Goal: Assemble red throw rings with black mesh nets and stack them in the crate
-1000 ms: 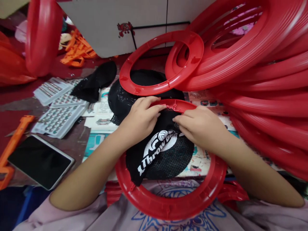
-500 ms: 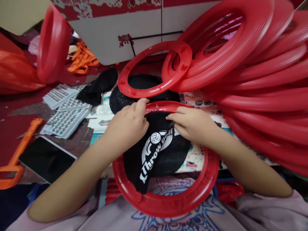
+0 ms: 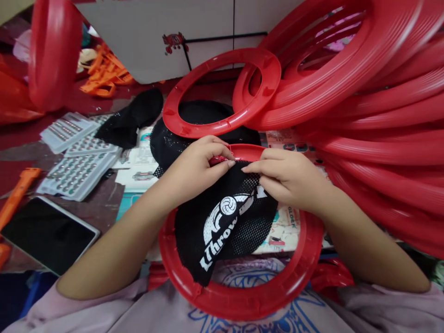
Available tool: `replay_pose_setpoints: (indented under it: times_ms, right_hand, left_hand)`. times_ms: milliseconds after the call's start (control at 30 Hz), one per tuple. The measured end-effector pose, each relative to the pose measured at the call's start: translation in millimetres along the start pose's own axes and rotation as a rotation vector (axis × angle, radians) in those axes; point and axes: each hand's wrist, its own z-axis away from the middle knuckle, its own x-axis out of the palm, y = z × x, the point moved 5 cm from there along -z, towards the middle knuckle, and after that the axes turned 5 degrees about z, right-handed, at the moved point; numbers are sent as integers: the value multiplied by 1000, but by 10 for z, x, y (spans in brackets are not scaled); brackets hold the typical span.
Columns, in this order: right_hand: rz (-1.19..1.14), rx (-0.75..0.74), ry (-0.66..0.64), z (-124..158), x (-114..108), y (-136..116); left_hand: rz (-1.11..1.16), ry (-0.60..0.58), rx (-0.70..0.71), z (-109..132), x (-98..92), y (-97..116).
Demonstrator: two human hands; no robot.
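Observation:
A red plastic ring (image 3: 243, 303) rests against my body and the work surface. Black mesh fabric (image 3: 225, 245), printed with white lettering and a ball, hangs across its opening, folded over on itself. At the ring's far side my left hand (image 3: 208, 159) pinches the fabric's edge near the rim. Close beside it, my right hand (image 3: 287, 178) has its fingers closed on the same fabric, a little to the right. Beyond my hands, a second red ring (image 3: 222, 127) lies over more black fabric (image 3: 204, 111).
Many red rings (image 3: 374, 143) are stacked on the right. On the left are clear trays of small metal parts (image 3: 79, 171), a tablet-like device (image 3: 48, 233), an orange plastic piece (image 3: 17, 194) and crumpled black cloth (image 3: 130, 118). A white box (image 3: 208, 18) stands behind.
My left hand has moved right along the rim and come closer to my right hand, its thumb now on the fabric edge. The view has shifted slightly.

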Motion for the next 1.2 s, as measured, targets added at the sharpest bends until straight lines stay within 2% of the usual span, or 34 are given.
replay_pose_setpoints:
  times_ms: [133,267,400,833,1033,1200]
  right_hand:
    - [109,-1,2,5,14,-10]
    - [316,-46,37,-5,63,-32]
    - [411,-52,73,-11,89,-35]
    - [473,-10,28,-26,152,16]
    - [497,54,-27,-62,189,34]
    - [466,52,-52,-49,145,11]
  left_hand:
    - [-23,53,-33,28,17,8]
    - [-121,76,-65,42,76,0]
    - [-228,87,-106,48,119,-4]
    - [-329,146,-112,28,121,28]
    - [-352,150,-135,20,135,25]
    - [-266,147,-114,39,91,21]
